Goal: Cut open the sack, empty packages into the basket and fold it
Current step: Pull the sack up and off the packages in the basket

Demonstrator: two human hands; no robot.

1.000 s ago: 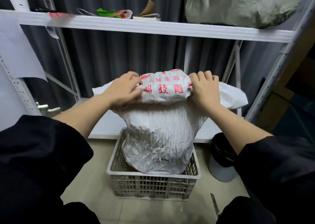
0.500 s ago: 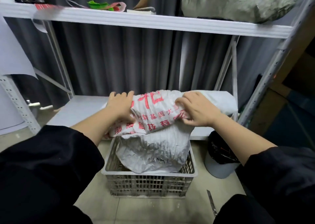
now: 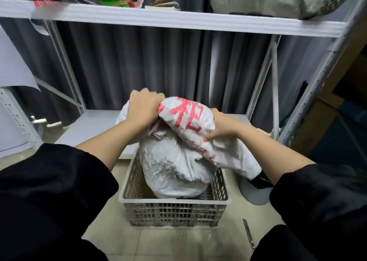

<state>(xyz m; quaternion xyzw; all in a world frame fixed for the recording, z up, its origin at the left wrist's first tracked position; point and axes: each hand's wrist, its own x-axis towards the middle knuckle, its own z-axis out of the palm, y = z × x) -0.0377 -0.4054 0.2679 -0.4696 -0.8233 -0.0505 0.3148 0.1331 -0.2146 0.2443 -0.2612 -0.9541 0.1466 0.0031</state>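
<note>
Sack (image 3: 174,167): white, crumpled, red lettering near the top; lower end sits inside the basket, upper end bunched between both hands.
Left hand (image 3: 144,108): clamped on the sack's top left.
Right hand (image 3: 222,128): fingers closed on the sack's right side.
Basket (image 3: 174,211): grey slotted crate on the tiled floor, below the shelf's front edge.
Knife (image 3: 248,234): on the floor, near the basket's right front corner.
</note>
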